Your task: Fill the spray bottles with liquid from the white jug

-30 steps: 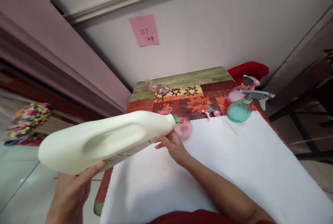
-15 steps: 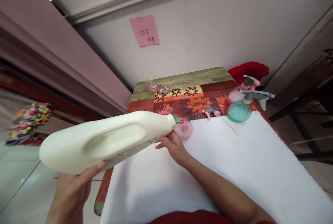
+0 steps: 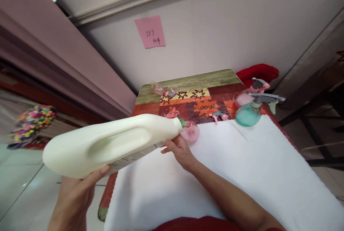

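Observation:
A large cream-white jug (image 3: 107, 144) with a moulded handle lies almost level in the air, its open neck pointing right. My left hand (image 3: 76, 197) grips its base from below. The neck sits over a small round pink bottle (image 3: 191, 133) standing on the white towel (image 3: 215, 173). My right hand (image 3: 178, 151) is curled just under the jug's neck and beside the pink bottle; what its fingers hold is hidden by the jug.
A teal spray bottle (image 3: 248, 112) and a pink spray bottle (image 3: 249, 93) stand at the table's right. A loose pink-grey trigger head (image 3: 219, 115) and a small bottle lying on its side (image 3: 158, 89) rest on the patterned tablecloth (image 3: 199, 102). A wall with a pink note (image 3: 149, 31) is behind.

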Demonstrator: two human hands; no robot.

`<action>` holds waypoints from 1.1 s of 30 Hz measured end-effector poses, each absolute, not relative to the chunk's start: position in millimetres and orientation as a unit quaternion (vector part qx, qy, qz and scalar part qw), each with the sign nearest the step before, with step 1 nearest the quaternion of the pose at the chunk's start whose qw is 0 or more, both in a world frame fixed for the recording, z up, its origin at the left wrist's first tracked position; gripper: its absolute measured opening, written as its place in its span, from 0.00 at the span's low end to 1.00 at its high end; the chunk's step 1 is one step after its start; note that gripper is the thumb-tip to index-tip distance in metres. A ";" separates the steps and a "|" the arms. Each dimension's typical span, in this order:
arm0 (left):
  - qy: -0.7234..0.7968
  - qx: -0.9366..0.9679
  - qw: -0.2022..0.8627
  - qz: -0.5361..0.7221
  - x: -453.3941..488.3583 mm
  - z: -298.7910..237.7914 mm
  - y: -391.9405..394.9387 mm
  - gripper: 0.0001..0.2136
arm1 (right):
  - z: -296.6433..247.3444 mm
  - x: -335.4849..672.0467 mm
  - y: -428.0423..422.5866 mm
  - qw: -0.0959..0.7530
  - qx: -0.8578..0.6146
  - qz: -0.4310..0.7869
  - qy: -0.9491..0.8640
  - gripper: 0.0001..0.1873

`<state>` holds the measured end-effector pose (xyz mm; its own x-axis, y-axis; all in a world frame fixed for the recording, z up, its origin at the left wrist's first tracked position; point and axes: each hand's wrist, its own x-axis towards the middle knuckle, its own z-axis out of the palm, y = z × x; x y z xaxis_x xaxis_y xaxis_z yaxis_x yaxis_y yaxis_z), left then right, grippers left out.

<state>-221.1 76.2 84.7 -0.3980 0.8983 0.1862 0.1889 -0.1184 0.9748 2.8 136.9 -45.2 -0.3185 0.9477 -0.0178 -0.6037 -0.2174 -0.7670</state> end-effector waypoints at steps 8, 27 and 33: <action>0.595 0.459 0.300 0.588 -224.6 83.3 76.5 0.37 | -43.6 3.2 136.2 0.520 -0.256 0.739 -0.343 0.25; 0.613 0.448 0.294 0.580 -221.9 87.4 77.7 0.37 | -44.3 2.1 135.7 0.522 -0.260 0.739 -0.337 0.24; 0.611 0.449 0.298 0.579 -222.1 88.6 76.6 0.37 | -45.1 1.7 135.7 0.520 -0.258 0.742 -0.337 0.25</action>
<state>-222.1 76.6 88.6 -0.4189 0.8945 0.1564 0.2040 -0.0752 0.9761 1.7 135.7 -45.1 -0.3266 0.9446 -0.0328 -0.5973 -0.2331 -0.7674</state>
